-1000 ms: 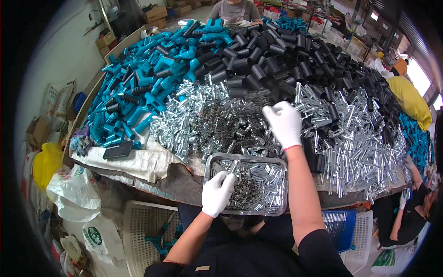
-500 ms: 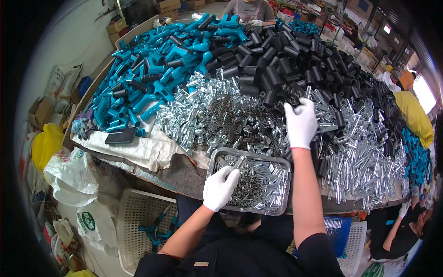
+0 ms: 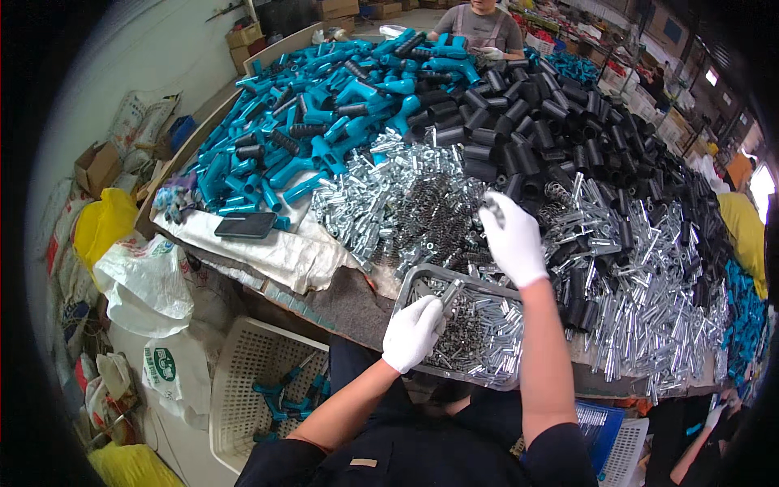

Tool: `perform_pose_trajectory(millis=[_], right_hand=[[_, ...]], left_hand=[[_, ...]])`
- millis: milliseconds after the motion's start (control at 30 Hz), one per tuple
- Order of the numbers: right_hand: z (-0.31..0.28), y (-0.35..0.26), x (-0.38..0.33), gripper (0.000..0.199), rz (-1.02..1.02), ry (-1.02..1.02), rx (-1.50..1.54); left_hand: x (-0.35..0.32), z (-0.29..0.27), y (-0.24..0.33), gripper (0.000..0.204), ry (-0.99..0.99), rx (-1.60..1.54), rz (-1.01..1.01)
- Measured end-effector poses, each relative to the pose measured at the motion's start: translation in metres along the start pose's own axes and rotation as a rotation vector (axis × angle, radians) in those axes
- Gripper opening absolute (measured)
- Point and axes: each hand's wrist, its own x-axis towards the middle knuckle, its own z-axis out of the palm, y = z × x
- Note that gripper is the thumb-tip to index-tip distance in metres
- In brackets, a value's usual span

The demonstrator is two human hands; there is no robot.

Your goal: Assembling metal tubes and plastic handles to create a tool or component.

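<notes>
My left hand [image 3: 412, 333], in a white glove, is closed around a shiny metal sleeve [image 3: 453, 292] that sticks up past the thumb over the tray. Below it lies a clear plastic tray [image 3: 403, 299] of small pins [image 3: 499, 325] and dark little springs or screws [image 3: 458, 345]. My right hand [image 3: 515, 242], also gloved, hovers at the right edge of a heap of coil springs [image 3: 438, 213]. Its thumb and fingers are pinched together; a greyish bit shows between them, too small to name.
Teal tool handles [image 3: 324, 122] heap up at the back left, black plastic tubes [image 3: 527, 146] at the back right. Metal rods [image 3: 641, 308] spread on the right. A phone [image 3: 246, 226] lies on white cloth. Below stands a white basket [image 3: 235, 390]. Another person [image 3: 487, 32] works across the table.
My right hand has moved left and nearer, away from the black tubes to the springs. The left hand still grips the metal sleeve above the tray. The whole view has shifted a little.
</notes>
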Motion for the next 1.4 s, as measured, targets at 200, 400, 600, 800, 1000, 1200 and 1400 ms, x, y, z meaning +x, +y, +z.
perform_pose_trajectory(millis=[200, 400, 600, 800, 1000, 1200, 1400], right_hand=[[-0.068, -0.006, -0.079, 0.035, 0.085, -0.492, 0.080], [-0.090, -0.022, -0.120, 0.037, 0.036, -0.715, 0.025], [-0.048, -0.024, -0.156, 0.027, 0.053, -0.800, 0.111], [-0.084, 0.002, -0.207, 0.026, 0.478, -0.476, 0.512], [-0.156, 0.087, -0.277, 0.032, 0.591, -0.857, 0.791], [-0.175, 0.279, -0.527, 0.018, 1.226, 1.333, 0.864], [-0.111, 0.348, -0.613, 0.020, 1.232, 0.685, -0.380]], left_hand=[[-0.008, -0.014, 0.026, 0.024, 0.043, 0.140, 0.187], [-0.015, -0.041, 0.069, 0.032, -0.343, 0.791, 0.523], [-0.038, -0.011, 0.069, 0.058, -0.429, 1.070, 0.544], [-0.031, 0.022, 0.041, 0.044, -0.513, 0.528, 0.594], [-0.027, 0.054, 0.037, 0.020, -0.186, 0.464, 0.063], [-0.023, 0.058, -0.001, 0.018, -0.128, 0.462, 0.133], [-0.025, 0.055, -0.022, 0.011, -0.149, 0.590, 0.211]])
